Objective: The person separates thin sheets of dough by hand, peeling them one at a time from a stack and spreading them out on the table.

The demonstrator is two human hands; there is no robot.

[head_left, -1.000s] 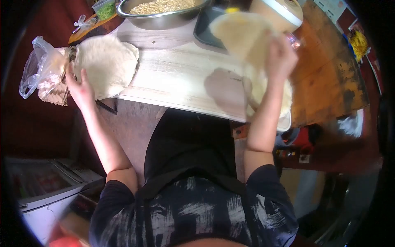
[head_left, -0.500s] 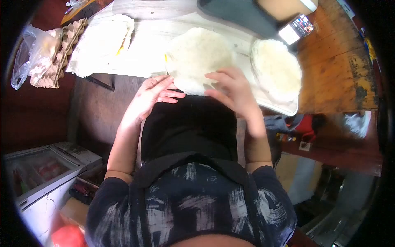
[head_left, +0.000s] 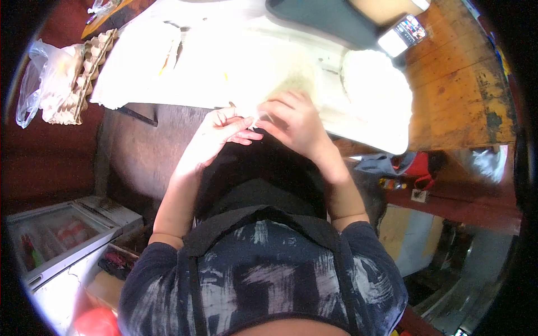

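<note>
A pale round sheet of dough, washed out by glare, lies on the light board in front of me. At its near edge my left hand has thumb and fingers pinched on the dough edge. Close beside it, my right hand is curled over the same edge, slightly blurred; whether its fingers grip the dough is hidden. To the right rests a stack of pale round sheets. Another pale sheet lies on the left part of the board.
An egg carton and plastic bag are at the left. A phone lies at the upper right, near a dark tray and a wooden surface. A glass-topped freezer stands lower left.
Both hands have come closer together at the dough's near edge, my right hand moving left and my left hand slightly right. The board looks much brighter.
</note>
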